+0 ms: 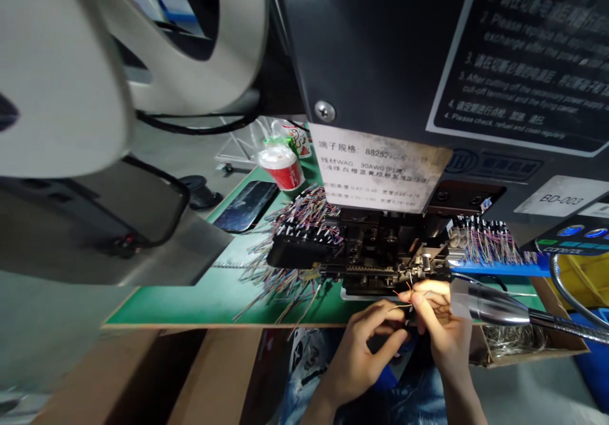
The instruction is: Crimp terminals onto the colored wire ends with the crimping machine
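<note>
1. Green worktop (157, 304) runs beneath a dark terminal-crimping machine (375, 57).
2. My right hand (442, 323) pinches thin wires (408, 287) between thumb and forefinger.
3. They lie just my side of the crimping head (422, 263), one pale strand pointing toward it.
4. My left hand (364, 346) curls beside them, farther from the head; whether it grips, I cannot tell.

The wires (309, 207) look plastic, the lamp (499, 304) glossy metal.

Bare fingers (390, 352), bare forearms (328, 399), blue denim (421, 394) w/ lt patches
</note>
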### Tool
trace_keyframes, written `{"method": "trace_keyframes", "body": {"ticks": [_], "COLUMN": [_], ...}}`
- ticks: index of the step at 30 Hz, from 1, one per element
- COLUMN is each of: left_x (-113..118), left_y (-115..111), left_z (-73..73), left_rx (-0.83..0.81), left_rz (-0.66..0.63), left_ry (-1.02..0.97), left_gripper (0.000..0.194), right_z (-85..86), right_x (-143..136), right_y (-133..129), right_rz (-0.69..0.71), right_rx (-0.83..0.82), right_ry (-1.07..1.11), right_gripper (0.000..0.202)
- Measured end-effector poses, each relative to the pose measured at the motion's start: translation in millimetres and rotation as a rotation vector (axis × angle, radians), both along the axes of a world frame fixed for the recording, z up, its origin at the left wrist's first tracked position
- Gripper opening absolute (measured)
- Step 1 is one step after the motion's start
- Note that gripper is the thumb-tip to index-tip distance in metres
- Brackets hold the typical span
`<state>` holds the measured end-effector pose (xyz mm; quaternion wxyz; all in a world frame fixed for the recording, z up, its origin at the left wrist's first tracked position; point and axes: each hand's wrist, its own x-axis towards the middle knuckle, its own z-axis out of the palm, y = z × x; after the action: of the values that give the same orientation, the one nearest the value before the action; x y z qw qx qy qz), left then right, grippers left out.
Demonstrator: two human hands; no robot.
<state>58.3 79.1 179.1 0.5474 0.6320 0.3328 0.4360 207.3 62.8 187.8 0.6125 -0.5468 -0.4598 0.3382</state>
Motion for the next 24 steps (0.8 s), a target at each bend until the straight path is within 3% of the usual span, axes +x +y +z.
{"method": "trace_keyframes", "body": {"ticks": [6, 12, 24], "left_x": [6.8, 6.5, 5.8], "left_y": [3.2, 4.0, 3.7], "left_z": [3.9, 6.7, 7.5], "left_rx": [0.055, 0.020, 0.004], "left_rz": [0.045, 0.041, 0.036], "left_ry": [0.019, 0.032, 0.037], "left_gripper": [0.010, 0.008, 0.007], "right_z": [-4.3, 3.2, -1.4], "right_x": [-0.1, -5.2, -0.4], "right_y": [2.9, 3.1, 6.9], "right_rz": [-0.047, -0.084, -0.051], "right_rx": [-0.013, -0.029, -0.059], "right_ry": [0.019, 0.029, -0.010], "right_gripper": [0.023, 0.025, 0.029]}}
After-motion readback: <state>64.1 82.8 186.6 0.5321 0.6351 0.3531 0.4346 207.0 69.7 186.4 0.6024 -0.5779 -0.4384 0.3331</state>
